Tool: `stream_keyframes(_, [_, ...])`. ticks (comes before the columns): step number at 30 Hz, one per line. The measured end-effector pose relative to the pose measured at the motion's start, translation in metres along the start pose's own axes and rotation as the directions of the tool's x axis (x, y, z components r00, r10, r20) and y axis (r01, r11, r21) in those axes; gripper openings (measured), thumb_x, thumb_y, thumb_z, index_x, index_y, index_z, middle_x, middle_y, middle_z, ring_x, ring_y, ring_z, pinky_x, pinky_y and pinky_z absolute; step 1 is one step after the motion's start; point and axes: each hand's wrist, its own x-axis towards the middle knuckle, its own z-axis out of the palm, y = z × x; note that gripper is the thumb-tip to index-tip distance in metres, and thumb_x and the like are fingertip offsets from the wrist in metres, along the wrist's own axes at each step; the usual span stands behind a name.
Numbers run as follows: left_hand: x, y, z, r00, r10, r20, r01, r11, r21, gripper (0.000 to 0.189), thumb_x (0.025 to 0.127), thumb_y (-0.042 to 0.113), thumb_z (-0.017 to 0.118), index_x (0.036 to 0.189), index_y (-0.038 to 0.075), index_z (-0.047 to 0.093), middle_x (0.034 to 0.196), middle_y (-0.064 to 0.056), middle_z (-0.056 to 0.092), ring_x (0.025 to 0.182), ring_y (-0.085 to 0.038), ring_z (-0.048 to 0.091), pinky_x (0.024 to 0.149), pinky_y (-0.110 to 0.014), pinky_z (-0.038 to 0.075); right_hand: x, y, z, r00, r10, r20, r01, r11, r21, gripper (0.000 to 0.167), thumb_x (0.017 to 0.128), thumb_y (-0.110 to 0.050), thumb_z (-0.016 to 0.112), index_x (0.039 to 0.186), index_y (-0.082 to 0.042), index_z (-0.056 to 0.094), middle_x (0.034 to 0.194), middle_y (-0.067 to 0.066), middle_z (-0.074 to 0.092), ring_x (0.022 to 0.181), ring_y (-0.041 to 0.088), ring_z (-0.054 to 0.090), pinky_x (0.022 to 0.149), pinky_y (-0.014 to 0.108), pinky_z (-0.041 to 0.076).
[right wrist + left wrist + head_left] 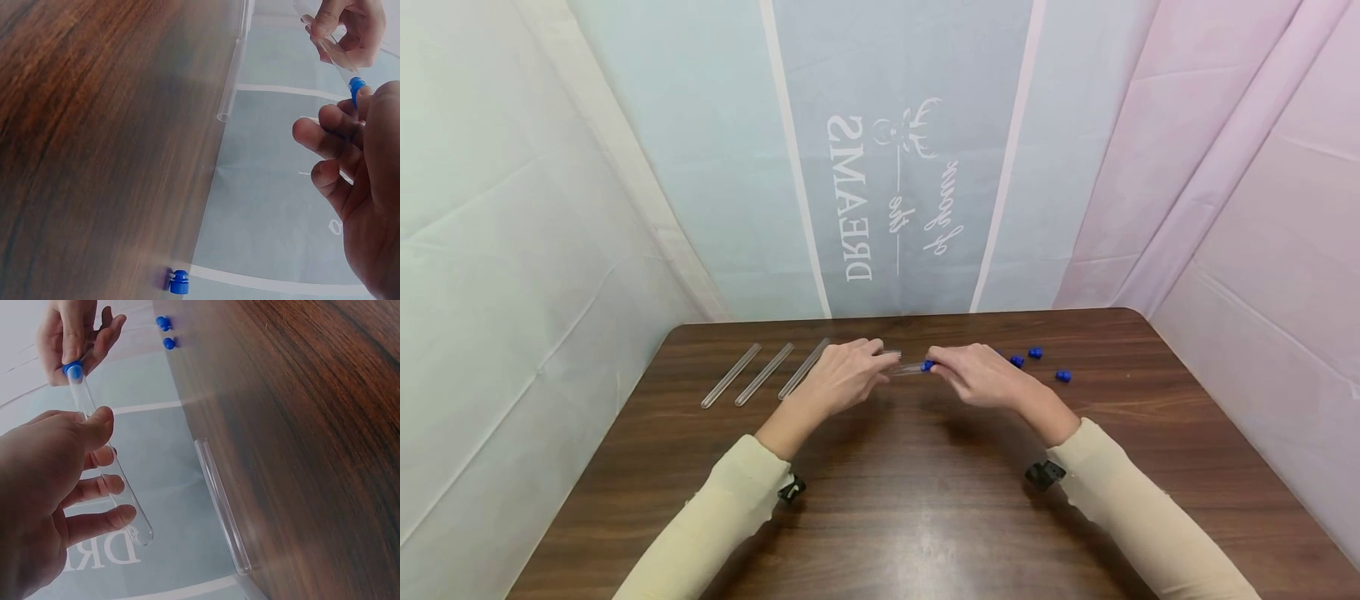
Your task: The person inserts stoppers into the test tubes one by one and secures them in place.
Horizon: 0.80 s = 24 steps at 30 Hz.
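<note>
A clear test tube (139, 526) is held in the air between the two hands, lying almost level in the head view. My left hand (848, 373) grips its body between thumb and fingers, with the rounded end sticking out past them in the left wrist view. At the tube's mouth sits a blue cap (74, 369), which the thumb and fingers of my right hand (977, 375) pinch. How deep the cap goes into the tube cannot be made out. The right hand's other fingers (319, 137) are loosely bent, off the tube.
Left of the hands, test tubes (730, 377) lie slanted side by side on the brown wooden table (895, 517). Another tube (223, 506) lies beyond the left hand. Several blue caps (1063, 376) lie to the right. Cloth walls (700, 150) border the table's back and sides.
</note>
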Motion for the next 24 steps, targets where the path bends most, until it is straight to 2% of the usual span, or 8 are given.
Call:
stream_keyframes(5, [0.000,0.001,0.001,1.000,-0.022,-0.014,0.022,0.999,-0.036,0.027,0.100,0.029,0.086,0.124,0.022,0.076,0.096,0.000,0.071,0.078,-0.019,0.072,0.056,-0.031,0.055,0.001,0.000,0.002,0.995,-0.025,-0.095,0.021,0.999,-0.044,0.011,0.113,-0.009,0.065,0.103,-0.015,0.064,0.073,-0.010,0.053,0.058,-0.005,0.032,0.054,0.020,0.033])
stream_keyframes(15, [0.001,0.006,0.001,0.997,-0.076,-0.032,0.073,0.993,-0.089,0.021,0.101,0.034,0.083,0.113,0.020,0.073,0.086,-0.001,0.063,0.068,-0.021,0.065,0.051,-0.032,0.050,0.000,0.001,0.008,0.973,-0.070,-0.220,0.043,0.991,-0.127,0.005,0.108,-0.004,0.070,0.107,-0.009,0.068,0.075,-0.006,0.059,0.059,-0.005,0.030,0.055,0.019,0.032])
stream_keyframes(24, [0.002,0.009,0.002,0.995,-0.101,-0.027,0.097,0.990,-0.106,0.021,0.102,0.033,0.082,0.113,0.018,0.074,0.085,-0.003,0.064,0.067,-0.023,0.067,0.051,-0.035,0.052,0.000,0.000,0.013,0.952,-0.107,-0.287,0.057,0.983,-0.176,0.012,0.104,-0.003,0.073,0.103,-0.011,0.065,0.073,-0.005,0.059,0.058,-0.005,0.029,0.052,0.017,0.029])
